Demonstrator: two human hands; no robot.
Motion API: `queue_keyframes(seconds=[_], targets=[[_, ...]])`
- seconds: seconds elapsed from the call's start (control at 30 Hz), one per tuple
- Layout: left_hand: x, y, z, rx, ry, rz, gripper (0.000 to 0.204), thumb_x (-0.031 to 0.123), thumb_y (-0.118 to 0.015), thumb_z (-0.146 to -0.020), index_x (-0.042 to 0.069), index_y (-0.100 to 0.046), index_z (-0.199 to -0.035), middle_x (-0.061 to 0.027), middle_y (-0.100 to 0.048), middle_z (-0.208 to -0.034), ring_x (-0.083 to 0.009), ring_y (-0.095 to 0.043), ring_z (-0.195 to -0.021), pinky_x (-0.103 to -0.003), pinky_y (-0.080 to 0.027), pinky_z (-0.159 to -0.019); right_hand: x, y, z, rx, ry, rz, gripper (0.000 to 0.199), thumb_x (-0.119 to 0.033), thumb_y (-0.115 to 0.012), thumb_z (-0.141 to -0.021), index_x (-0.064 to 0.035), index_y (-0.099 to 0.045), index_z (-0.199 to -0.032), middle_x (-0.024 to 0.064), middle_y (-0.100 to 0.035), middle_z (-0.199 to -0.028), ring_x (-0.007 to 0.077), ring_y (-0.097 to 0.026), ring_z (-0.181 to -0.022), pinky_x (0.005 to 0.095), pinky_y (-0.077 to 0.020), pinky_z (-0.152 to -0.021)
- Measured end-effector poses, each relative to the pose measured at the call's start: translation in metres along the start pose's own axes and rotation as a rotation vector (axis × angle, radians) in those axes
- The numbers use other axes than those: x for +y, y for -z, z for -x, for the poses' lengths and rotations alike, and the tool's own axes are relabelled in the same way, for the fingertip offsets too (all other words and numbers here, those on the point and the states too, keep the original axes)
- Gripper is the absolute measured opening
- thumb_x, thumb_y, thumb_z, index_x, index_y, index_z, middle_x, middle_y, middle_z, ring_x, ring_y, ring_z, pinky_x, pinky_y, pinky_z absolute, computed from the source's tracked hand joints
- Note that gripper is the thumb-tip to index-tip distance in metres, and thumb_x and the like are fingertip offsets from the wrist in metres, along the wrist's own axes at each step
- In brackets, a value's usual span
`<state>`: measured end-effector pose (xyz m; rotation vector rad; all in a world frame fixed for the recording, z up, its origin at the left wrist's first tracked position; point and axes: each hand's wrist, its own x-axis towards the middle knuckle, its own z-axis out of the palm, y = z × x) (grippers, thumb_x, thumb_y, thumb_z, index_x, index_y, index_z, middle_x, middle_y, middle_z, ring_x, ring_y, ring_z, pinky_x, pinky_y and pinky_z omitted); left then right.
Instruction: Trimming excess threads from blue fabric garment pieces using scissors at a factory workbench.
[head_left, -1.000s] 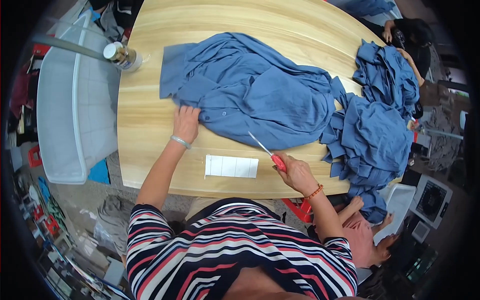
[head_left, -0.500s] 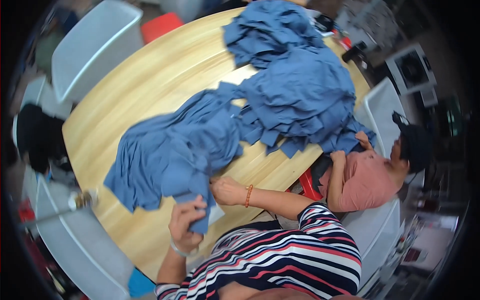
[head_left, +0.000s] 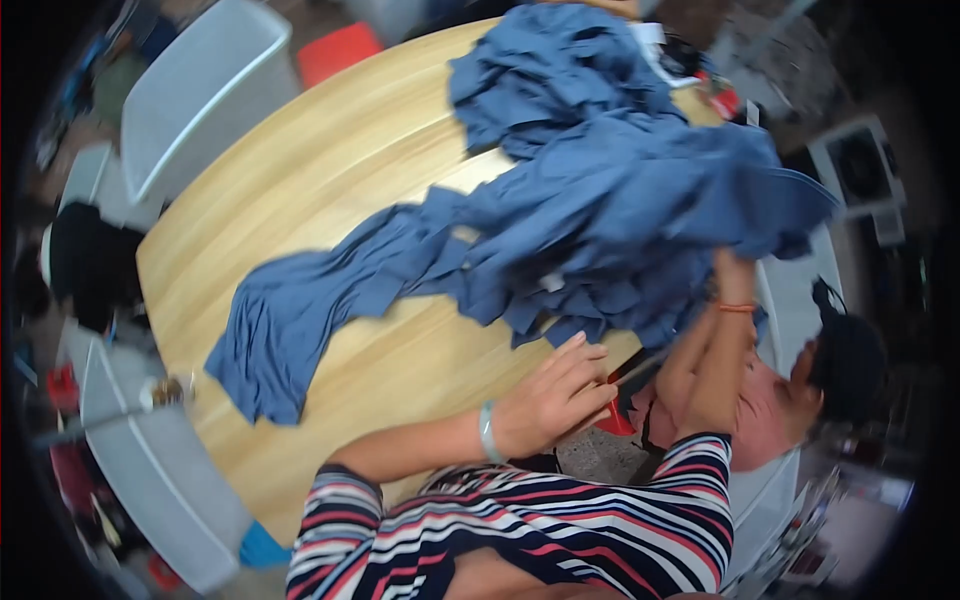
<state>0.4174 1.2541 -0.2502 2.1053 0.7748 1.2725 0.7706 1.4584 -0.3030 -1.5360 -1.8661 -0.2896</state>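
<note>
A large heap of blue cloth pieces [head_left: 590,210] lies on the far right part of the table. My right hand [head_left: 735,268], above a red bead bracelet, is lifted at the heap's right side, closed on a blue garment [head_left: 760,205] that billows out over the heap and is smeared by motion. My left hand [head_left: 555,400], with a pale bangle, hovers over the table's near edge, fingers stretched out and nothing plainly held. Another blue garment [head_left: 290,310] lies spread at the left, its upper end running to the heap.
The rounded wooden table [head_left: 230,220] has white plastic bins [head_left: 205,95] around it. A co-worker in a pink shirt [head_left: 765,400] and dark cap sits close at my right, partly behind my right arm. A red stool [head_left: 338,53] stands beyond the table.
My right hand has swung from the near middle to the right, taking a blue garment onto the heap. My left hand has let go of the cloth and moved right.
</note>
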Motion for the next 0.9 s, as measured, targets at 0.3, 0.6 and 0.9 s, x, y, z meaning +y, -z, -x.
queue_keyframes(seconds=[0.3, 0.6, 0.9], targets=[[-0.126, 0.069, 0.221, 0.140, 0.787, -0.993, 0.065, 0.020, -0.076, -0.069, 0.008, -0.050, -0.127, -0.0250, -0.043, -0.134, -0.0432, -0.040, -0.127, -0.056, -0.033, -0.103, -0.177, -0.031, 0.071, -0.602, -0.201, -0.429, 0.042, -0.011, -0.058, -0.094, 0.0002, -0.047, -0.133, 0.0155, -0.064, -0.115, 0.0206, -0.060, -0.108, 0.0318, -0.0458, -0.093], [-0.080, 0.104, 0.356, 0.059, 1.272, -0.978, 0.061, 0.037, -0.068, -0.079, 0.022, -0.049, -0.135, -0.0073, -0.029, -0.152, -0.0357, -0.024, -0.139, -0.070, -0.021, -0.102, -0.396, -0.110, 0.114, -1.139, 0.346, -0.528, 0.044, -0.016, -0.060, -0.089, -0.0115, -0.048, -0.131, 0.0194, -0.057, -0.118, 0.0418, -0.058, -0.100, 0.0447, -0.0489, -0.083], [0.014, 0.105, 0.479, 0.512, 1.245, -0.870, 0.068, 0.027, -0.073, -0.075, 0.018, -0.047, -0.137, -0.0154, -0.036, -0.147, -0.0376, -0.028, -0.136, -0.061, -0.024, -0.106, -0.431, -0.140, 0.182, -1.302, 0.589, -0.324, 0.063, -0.018, -0.066, -0.083, -0.0097, -0.039, -0.140, 0.0178, -0.041, -0.143, 0.0364, -0.053, -0.118, 0.0414, -0.0480, -0.093]])
